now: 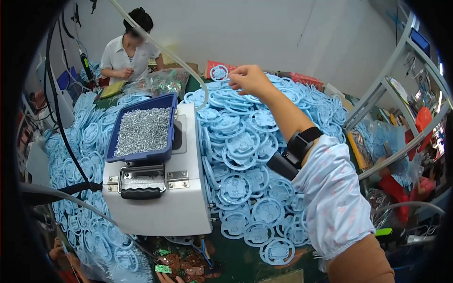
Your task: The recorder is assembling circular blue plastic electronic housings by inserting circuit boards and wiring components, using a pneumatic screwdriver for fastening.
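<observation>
My right hand (251, 80) is stretched out over the far part of a heap of light blue plastic rings (236, 188), its fingers loosely bent and apart. Just off its fingertips, a single light blue ring (219, 72) stands against a red box. At the bottom edge, only the fingertips of my left hand (169, 278) show, at the near edge of a small green circuit board (163, 269) that they seem to grip. Brown flat pieces (191, 266) lie beside it. The rest of the left hand is out of the picture.
A white metal case (158, 212) with a black handle bears a blue tray (137, 157) of small screws. More blue rings (87, 165) fill the left side. A co-worker (132, 54) sits across the table. Metal shelving (377, 104) stands at right; hoses and cables hang at left.
</observation>
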A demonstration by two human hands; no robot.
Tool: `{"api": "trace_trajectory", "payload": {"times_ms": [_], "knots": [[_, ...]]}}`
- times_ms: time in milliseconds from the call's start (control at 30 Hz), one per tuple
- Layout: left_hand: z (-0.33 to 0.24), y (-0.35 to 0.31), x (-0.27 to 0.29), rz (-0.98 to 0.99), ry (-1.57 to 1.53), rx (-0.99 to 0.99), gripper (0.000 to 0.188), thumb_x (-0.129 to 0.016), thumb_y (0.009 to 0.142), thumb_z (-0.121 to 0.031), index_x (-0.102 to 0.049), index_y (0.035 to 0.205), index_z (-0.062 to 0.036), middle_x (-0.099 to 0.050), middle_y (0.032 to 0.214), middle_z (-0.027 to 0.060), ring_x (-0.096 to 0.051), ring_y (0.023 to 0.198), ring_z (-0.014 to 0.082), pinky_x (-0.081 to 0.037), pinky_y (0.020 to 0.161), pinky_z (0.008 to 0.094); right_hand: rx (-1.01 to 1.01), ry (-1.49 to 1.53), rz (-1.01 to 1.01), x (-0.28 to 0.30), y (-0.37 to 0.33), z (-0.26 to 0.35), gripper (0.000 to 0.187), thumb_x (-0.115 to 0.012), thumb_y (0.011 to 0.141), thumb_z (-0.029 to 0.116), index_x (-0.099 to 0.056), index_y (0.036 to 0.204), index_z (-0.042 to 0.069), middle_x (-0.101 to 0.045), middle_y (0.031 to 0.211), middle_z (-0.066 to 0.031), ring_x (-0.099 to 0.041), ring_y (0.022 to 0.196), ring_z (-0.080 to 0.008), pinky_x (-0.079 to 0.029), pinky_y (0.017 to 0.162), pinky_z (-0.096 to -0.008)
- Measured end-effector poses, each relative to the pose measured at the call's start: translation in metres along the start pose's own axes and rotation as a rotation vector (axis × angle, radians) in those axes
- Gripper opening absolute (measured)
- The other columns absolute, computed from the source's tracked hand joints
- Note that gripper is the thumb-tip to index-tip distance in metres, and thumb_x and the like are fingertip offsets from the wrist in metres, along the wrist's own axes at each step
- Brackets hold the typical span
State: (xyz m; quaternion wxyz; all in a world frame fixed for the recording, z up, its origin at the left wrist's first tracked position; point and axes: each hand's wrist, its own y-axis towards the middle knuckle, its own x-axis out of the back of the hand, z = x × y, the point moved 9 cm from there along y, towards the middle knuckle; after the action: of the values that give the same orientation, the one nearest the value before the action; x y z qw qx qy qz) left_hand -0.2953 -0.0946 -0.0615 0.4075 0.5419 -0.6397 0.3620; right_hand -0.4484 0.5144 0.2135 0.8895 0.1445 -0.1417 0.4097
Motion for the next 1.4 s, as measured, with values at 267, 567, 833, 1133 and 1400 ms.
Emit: {"api": "trace_trajectory", "payload": {"times_ms": [267, 567, 833, 1133, 1400], "knots": [[0.002, 0.001, -0.004, 0.038, 0.05, 0.003, 0.056, -0.042, 0.092, -0.03, -0.033, 0.131, 0.0089, -0.028, 0.139, 0.0276, -0.028, 0.128, 0.0411, -0.023, 0.106, 0.0442, 0.21, -0.345, 0.04, 0.027, 0.036, -0.017, 0.025, -0.06, 0.076, 0.022, -0.066, 0.084, -0.001, -0.064, 0.071, -0.0126, -0.06, 0.065, -0.0193, -0.047, 0.062, -0.0322], [-0.016, 0.006, 0.011, -0.054, 0.079, -0.072, 0.052, -0.046, 0.088, -0.023, -0.036, 0.128, 0.0091, -0.034, 0.134, 0.0292, -0.033, 0.124, 0.0426, -0.026, 0.104, 0.0446, 0.236, -0.433, 0.08, 0.019, 0.017, -0.026, 0.026, -0.058, 0.08, 0.024, -0.065, 0.085, -0.001, -0.064, 0.073, -0.0107, -0.06, 0.069, -0.0177, -0.045, 0.065, -0.0307], [-0.009, 0.002, 0.002, -0.008, 0.037, -0.03, 0.058, -0.048, 0.081, -0.015, -0.031, 0.132, 0.0052, -0.027, 0.139, 0.0248, -0.026, 0.129, 0.0395, -0.021, 0.106, 0.0442, 0.286, -0.504, 0.14, 0.021, -0.012, -0.012, 0.029, -0.058, 0.085, 0.025, -0.064, 0.09, -0.002, -0.064, 0.077, -0.0086, -0.057, 0.071, -0.0142, -0.044, 0.064, -0.0292], [-0.006, 0.005, -0.014, 0.098, 0.012, 0.008, 0.058, -0.045, 0.086, -0.021, -0.029, 0.134, 0.0056, -0.024, 0.14, 0.0256, -0.024, 0.131, 0.0399, -0.02, 0.106, 0.0452, 0.261, -0.757, 0.225, 0.055, -0.054, 0.027, 0.027, -0.059, 0.086, 0.022, -0.063, 0.095, -0.003, -0.065, 0.093, -0.0125, -0.061, 0.091, -0.0211, -0.047, 0.08, -0.0307], [-0.011, 0.007, -0.006, 0.064, 0.038, -0.068, 0.055, -0.047, 0.087, -0.022, -0.033, 0.131, 0.009, -0.031, 0.136, 0.0288, -0.03, 0.126, 0.0422, -0.024, 0.106, 0.0442, 0.335, -0.975, 0.329, 0.049, -0.057, 0.049, 0.027, -0.058, 0.085, 0.024, -0.064, 0.095, -0.001, -0.064, 0.095, -0.0174, -0.061, 0.091, -0.0293, -0.046, 0.08, -0.0363]]}}
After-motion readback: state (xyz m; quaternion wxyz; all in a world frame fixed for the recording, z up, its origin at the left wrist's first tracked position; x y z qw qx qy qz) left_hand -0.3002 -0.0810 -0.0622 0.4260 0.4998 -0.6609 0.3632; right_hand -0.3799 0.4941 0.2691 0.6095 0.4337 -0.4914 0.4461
